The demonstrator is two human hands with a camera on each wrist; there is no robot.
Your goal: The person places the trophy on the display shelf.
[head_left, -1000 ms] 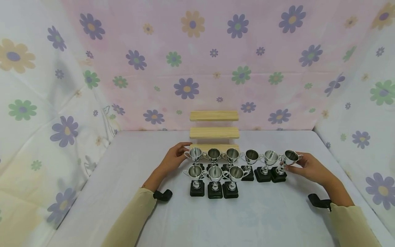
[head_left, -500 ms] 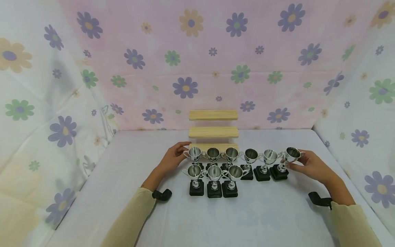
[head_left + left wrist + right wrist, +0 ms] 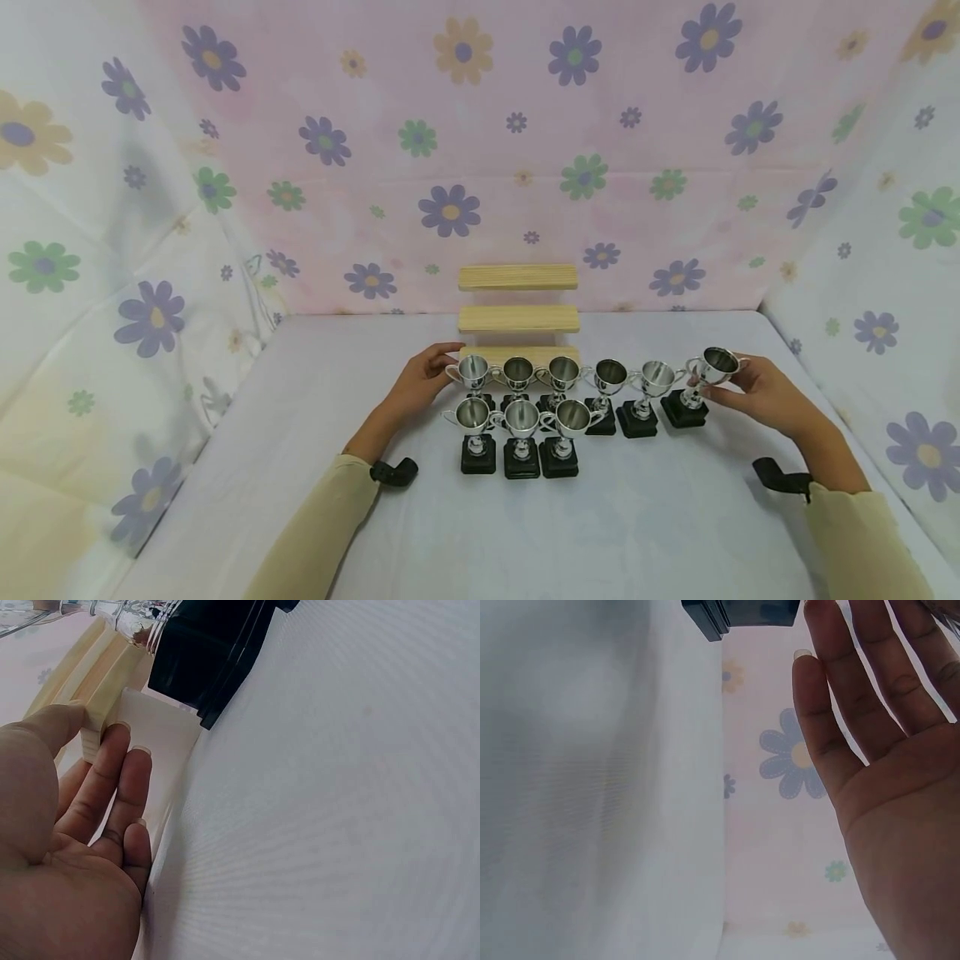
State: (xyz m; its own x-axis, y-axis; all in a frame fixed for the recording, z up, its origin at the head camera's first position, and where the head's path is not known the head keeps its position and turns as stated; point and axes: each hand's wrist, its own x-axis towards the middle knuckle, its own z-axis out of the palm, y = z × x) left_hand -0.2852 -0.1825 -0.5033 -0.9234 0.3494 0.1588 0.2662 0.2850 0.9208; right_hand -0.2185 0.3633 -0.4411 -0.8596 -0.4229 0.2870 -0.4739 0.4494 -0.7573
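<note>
Table: a white-covered table (image 3: pixel 615 533) carries everything; its back edge meets a pink cloth backdrop (image 3: pixel 525 125) printed with flowers, and white flowered cloth hangs at the left and right edges.
Stepped stand: a three-tier wooden riser (image 3: pixel 518 318) stands at the middle of the back edge.
Trophies: nine small silver cups on black bases sit just before the riser, six in the rear row, three nearer the front edge.
End trophy: the rightmost trophy (image 3: pixel 705 385) of the rear row tilts, base on the table.
Right hand: the right hand (image 3: pixel 757 392) pinches that cup near its bowl; to move it well, grip lower on the stem, I judge, and keep it upright, clear of its neighbour (image 3: pixel 647 397).
Left hand: the left hand (image 3: pixel 420 385) rests with straight fingers (image 3: pixel 112 780) against the riser's bottom step, beside the leftmost rear trophy (image 3: pixel 472 377).
</note>
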